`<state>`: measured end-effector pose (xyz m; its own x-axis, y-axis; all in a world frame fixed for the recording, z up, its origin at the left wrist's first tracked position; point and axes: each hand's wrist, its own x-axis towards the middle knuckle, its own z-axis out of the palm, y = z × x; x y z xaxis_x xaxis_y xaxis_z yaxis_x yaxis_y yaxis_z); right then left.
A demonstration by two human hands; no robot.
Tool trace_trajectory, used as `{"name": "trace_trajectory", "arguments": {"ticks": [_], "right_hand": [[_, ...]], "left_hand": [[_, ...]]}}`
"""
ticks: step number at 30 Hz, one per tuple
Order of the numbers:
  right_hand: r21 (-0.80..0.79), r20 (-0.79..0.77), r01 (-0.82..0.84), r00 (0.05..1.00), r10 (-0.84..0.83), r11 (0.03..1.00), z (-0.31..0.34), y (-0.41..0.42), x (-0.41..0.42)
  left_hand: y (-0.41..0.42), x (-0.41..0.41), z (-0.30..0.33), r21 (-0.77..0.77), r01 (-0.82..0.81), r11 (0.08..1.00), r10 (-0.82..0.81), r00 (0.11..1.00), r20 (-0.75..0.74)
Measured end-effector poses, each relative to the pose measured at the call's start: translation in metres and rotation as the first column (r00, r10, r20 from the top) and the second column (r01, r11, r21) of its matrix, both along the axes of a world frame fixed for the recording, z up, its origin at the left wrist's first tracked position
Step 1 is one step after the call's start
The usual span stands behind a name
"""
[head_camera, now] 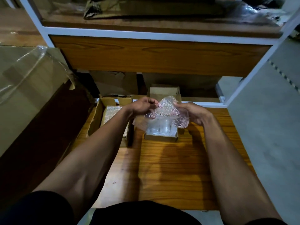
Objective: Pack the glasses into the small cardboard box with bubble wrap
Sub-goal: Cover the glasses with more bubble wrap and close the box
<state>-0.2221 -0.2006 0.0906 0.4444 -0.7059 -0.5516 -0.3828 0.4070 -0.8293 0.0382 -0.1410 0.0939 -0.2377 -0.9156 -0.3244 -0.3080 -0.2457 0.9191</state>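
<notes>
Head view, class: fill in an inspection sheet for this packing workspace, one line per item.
Surface: wooden shelf board, bare in front of the boxes.
Job's things: small cardboard box open, clear wrapped contents inside, glasses not distinct; bubble wrap sheet held above it.
Clutter: open carton on the left holding bubble-wrapped bundles; another small box behind.
Grippers: left hand and right hand each pinch the sheet's edge.
Cables: nothing seen.
Surroundings: white-framed shelving; large taped carton at left; grey floor at right.
</notes>
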Motion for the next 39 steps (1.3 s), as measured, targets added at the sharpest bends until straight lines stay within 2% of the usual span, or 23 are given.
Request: {"name": "trace_trajectory", "arguments": {"ticks": [5, 11, 14, 18, 22, 24, 27, 31, 34, 37, 39], "right_hand": [[-0.045, -0.024, 0.114, 0.993, -0.116, 0.992, -0.004, -0.003, -0.004], [-0.063, 0.009, 0.294, 0.956, -0.294, 0.954, -0.011, -0.006, -0.015], [-0.043, 0.027, 0.354, 0.935, -0.353, 0.934, -0.018, -0.008, -0.016], [-0.059, 0.009, 0.369, 0.929, -0.369, 0.928, -0.024, 0.000, -0.021], [-0.066, -0.070, 0.295, 0.951, -0.300, 0.953, -0.046, 0.005, -0.028], [-0.062, -0.073, 0.281, 0.956, -0.285, 0.958, -0.056, 0.010, -0.029], [-0.091, -0.081, 0.275, 0.956, -0.282, 0.957, -0.062, 0.019, -0.028], [-0.274, -0.200, 0.240, 0.933, -0.299, 0.931, -0.071, 0.021, -0.022], [-0.489, -0.322, 0.184, 0.870, -0.373, 0.852, -0.073, 0.022, -0.012], [-0.767, -0.368, 0.070, 0.766, -0.527, 0.638, -0.076, 0.031, 0.000], [-0.861, -0.362, -0.069, 0.780, -0.511, 0.504, -0.078, 0.037, 0.012]], "left_hand": [[-0.001, -0.009, -0.002, -0.021, -0.173, 0.985, 0.174, 0.984, 0.024], [0.002, 0.000, -0.013, 0.120, -0.136, 0.983, 0.144, 0.987, -0.069], [-0.001, 0.005, -0.027, 0.130, -0.200, 0.971, 0.212, 0.973, -0.089], [0.004, 0.008, -0.036, 0.170, -0.342, 0.924, 0.367, 0.919, -0.144], [0.001, 0.010, -0.048, 0.101, -0.510, 0.854, 0.519, 0.847, -0.113], [-0.001, 0.010, -0.056, 0.069, -0.551, 0.832, 0.555, 0.830, -0.056], [-0.004, 0.012, -0.076, -0.053, -0.584, 0.810, 0.585, 0.801, 0.126], [0.000, 0.005, -0.077, -0.264, -0.543, 0.797, 0.604, 0.715, 0.353], [0.000, 0.002, -0.081, -0.318, -0.511, 0.799, 0.602, 0.674, 0.429], [0.000, -0.003, -0.087, -0.370, -0.494, 0.787, 0.617, 0.646, 0.450], [0.001, -0.005, -0.089, -0.393, -0.500, 0.772, 0.635, 0.635, 0.439]]}}
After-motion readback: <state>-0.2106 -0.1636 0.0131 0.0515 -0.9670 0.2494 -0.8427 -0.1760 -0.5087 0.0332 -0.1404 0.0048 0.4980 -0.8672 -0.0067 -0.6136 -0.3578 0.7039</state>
